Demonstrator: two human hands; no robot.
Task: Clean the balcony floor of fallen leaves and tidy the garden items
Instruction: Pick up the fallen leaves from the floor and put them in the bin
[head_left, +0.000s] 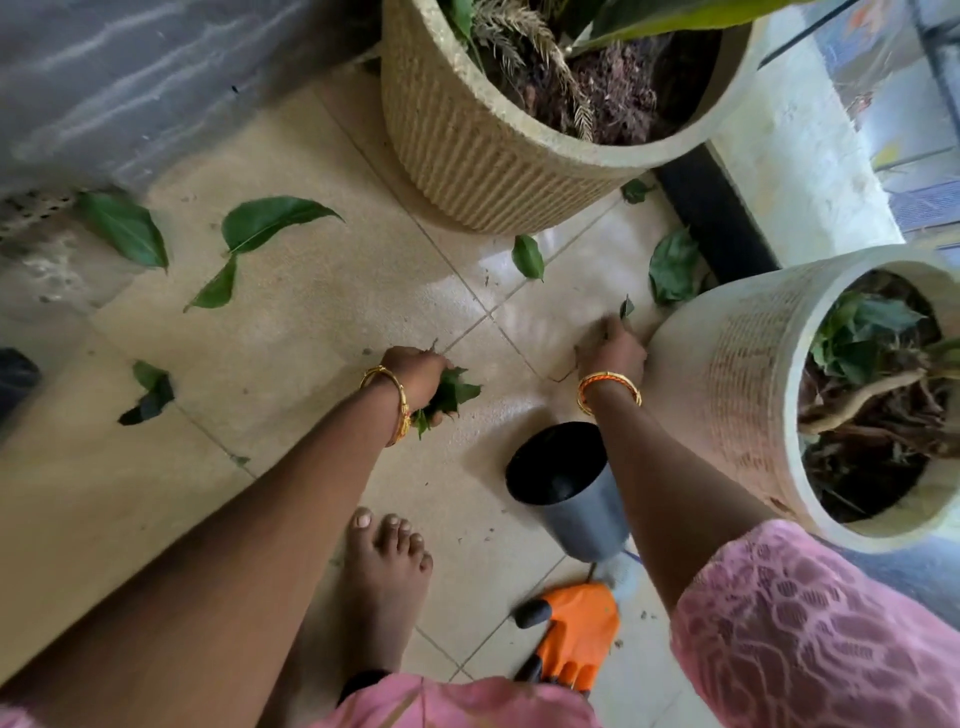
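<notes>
Green fallen leaves (270, 221) lay flat and scattered on the beige tiled floor (311, 312), mostly toward ten and one o'clock.

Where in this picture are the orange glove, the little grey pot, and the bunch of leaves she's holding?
Orange glove (576, 631): head view, on its orange palm.
Grey pot (587, 512): head view, on its grey outer wall below the dark opening.
Bunch of leaves (452, 392): head view, on the green leaves sticking out of the left hand (415, 371).

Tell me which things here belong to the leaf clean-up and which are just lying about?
Part of the job:
left hand gripping a bunch of leaves
right hand reaching for a small leaf
loose leaves on the floor
grey pot
orange glove

Just there:
big ribbed planter
second planter
</notes>
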